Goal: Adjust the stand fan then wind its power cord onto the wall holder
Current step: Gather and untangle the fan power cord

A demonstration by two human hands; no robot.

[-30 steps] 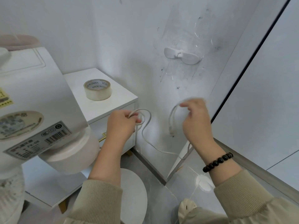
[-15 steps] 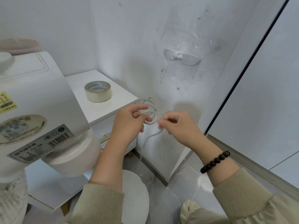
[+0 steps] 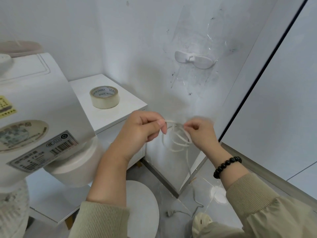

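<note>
1. White walls are meeting in a corner at upper centre of the frame; the wall holder (image 3: 194, 60) is sitting bare on the right-hand wall, upper right of centre, under clear film.
2. At centre frame, the left hand (image 3: 139, 130) is pinching the top of the coiled power cord (image 3: 176, 137) between thumb and forefinger, apparently to keep the loops gathered.
3. Just beside it, the right hand (image 3: 200, 133) is gripping the coil's other side, fingers closed on the strands; it is blurred.
4. One cord tail is hanging to the floor, where the plug (image 3: 169, 213) is lying at lower centre.
5. At left of the frame, the stand fan (image 3: 34, 107) is standing beside a white bench (image 3: 109, 115) carrying a tape roll (image 3: 104, 97).
6. Judgement: coiling is well along; hanging it is not yet done.
</note>
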